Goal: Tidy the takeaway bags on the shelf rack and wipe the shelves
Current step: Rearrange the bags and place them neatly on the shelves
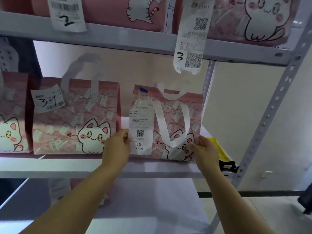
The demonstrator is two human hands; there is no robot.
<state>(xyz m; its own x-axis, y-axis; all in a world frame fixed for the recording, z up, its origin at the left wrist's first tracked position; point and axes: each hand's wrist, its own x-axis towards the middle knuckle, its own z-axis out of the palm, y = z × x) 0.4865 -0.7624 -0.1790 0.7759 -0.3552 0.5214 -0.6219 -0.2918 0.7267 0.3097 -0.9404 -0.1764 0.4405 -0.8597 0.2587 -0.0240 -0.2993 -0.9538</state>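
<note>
Both hands are on the right-hand bag (175, 125) on the middle shelf (70, 166): the left hand (116, 146) is closed around its left edge near the bottom, with the thumb pressing the receipt (141, 130) taped to the front, and the right hand (206, 149) is closed on the right edge. The bag stands upright near the shelf's front lip, with a gap between it and the next bag (74, 119) to its left; a yellow cloth (217, 149) lies just behind the right hand. To do this step well, I would slide the bag rather than lift it, keep both sides level so it stays upright, square it with its neighbour, and leave the receipt facing out and flat. The receipt reads "luckin coffee" and "046" above a QR code. The neighbour's slip is handwritten "34". Slips hanging from the upper shelf (118, 38) read "2" and "3". The bags carry a white cartoon cat; other print is too small to read.
</note>
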